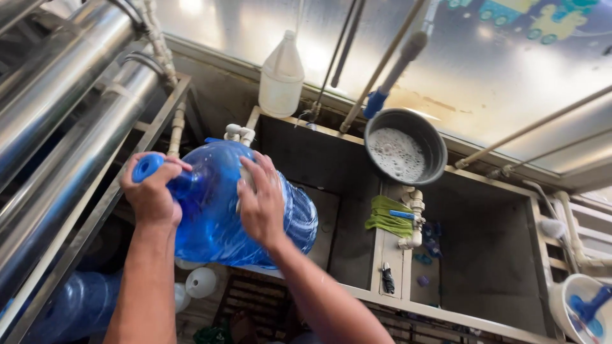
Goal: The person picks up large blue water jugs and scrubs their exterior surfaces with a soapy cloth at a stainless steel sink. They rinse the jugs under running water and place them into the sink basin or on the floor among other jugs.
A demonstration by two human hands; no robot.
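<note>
A large blue translucent water jug [217, 210] lies tilted on its side over the left end of a steel sink basin [331, 165], its blue-capped neck pointing left. My left hand [153, 191] grips the neck just behind the cap [146, 167]. My right hand [260, 200] presses flat on the jug's upper body, fingers spread. Water shows inside the jug.
A grey bowl of soapy water [405, 150] sits on the basin's back rim, with a long-handled brush [392, 73] leaning above it. A white plastic jug [281, 76] stands behind. Green cloth [389, 216] drapes the divider. Steel pipes [57, 114] run along the left; another blue jug [76, 306] lies below.
</note>
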